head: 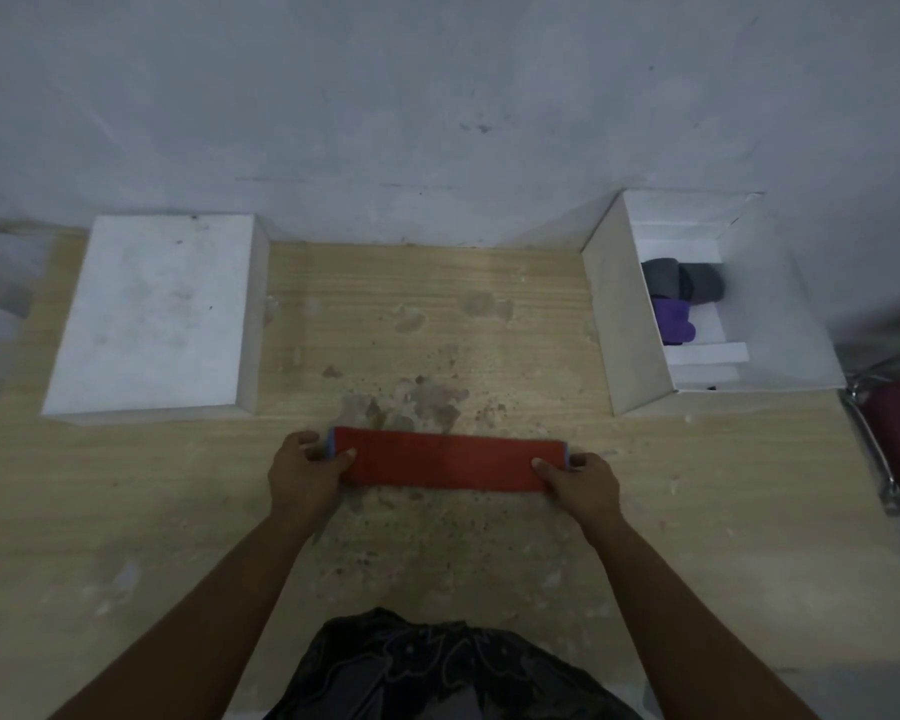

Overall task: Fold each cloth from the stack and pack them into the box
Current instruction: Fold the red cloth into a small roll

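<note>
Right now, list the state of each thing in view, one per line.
red cloth: folded into a long narrow strip, flat on the table, held at both ends.
left hand: gripping the strip's left end.
right hand: gripping the strip's right end.
open box: open, cloths inside.
grey cloth: folded, in the box.
purple cloth: folded, in the box beside the grey one.
white box: closed.
table: stained.

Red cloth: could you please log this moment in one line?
red cloth: folded strip on table | left hand, right hand: gripping ends | box: two cloths
</note>
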Motion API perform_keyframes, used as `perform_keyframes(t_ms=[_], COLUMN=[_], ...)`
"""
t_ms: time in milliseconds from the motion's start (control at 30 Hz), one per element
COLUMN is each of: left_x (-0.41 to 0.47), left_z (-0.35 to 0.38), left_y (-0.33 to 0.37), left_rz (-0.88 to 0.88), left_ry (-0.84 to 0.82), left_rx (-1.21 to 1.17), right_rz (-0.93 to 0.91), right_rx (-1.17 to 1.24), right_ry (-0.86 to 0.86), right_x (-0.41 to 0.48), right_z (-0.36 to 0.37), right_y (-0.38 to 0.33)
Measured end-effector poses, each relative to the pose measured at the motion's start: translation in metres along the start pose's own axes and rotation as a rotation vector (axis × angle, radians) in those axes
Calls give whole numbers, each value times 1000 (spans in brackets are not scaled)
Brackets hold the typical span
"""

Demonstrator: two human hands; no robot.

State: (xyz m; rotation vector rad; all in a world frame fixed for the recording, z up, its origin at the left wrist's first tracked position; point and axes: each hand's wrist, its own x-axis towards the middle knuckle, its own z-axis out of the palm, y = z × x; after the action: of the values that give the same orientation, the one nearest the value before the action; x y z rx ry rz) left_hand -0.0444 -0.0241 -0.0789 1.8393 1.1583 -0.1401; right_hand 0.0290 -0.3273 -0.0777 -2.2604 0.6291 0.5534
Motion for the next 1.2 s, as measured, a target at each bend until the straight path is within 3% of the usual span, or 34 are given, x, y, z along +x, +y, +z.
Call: perform_keyframes(t_ms=[100,367,667,967,1200], left_x=[2,1,-5,-6,-5], left_z=[-4,-17,-18,-21,-21], left_y=[0,-14,-25,-26,-29], left_rz=[-55,-101,-66,-97,-63], left_ry=[-92,-310,-317,-344,-356], left_rx=[-115,-321,-272,-323,-291], right_rz=[3,-80,-202,-388,-273], right_rx=[65,-30,-162,-247,-191], right_ry=[-101,-93,67,69,127], right_x=[2,5,-11,-44,-43], right_z=[-2,-13,-4,31,33], right_y=[-3,1,-11,-13,-7])
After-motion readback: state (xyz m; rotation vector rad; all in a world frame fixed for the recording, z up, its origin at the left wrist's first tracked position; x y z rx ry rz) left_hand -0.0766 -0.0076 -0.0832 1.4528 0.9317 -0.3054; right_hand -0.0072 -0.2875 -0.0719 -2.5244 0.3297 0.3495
